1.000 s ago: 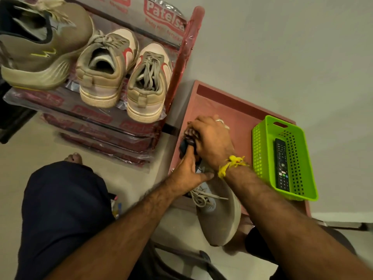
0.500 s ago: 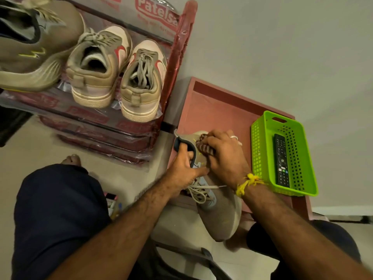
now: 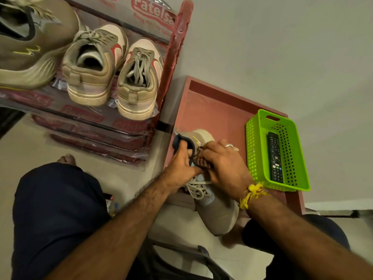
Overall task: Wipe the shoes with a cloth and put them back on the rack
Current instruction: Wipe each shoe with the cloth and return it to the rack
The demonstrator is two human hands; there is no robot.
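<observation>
A grey shoe (image 3: 216,215) was held at the near edge of the red tabletop (image 3: 214,112), its toe overhanging that edge and its heel toward the far side. The shoe's dark collar was gripped by the left hand (image 3: 179,166), fingers curled into the opening. A brown cloth (image 3: 202,161) was pinched in the curled fingers of the right hand (image 3: 224,164) and pressed against the shoe's side. A green basket (image 3: 254,154) holding a remote (image 3: 275,156) stood at the tabletop's right edge. Three shoes sat on the rack (image 3: 177,45) beside the left edge.
</observation>
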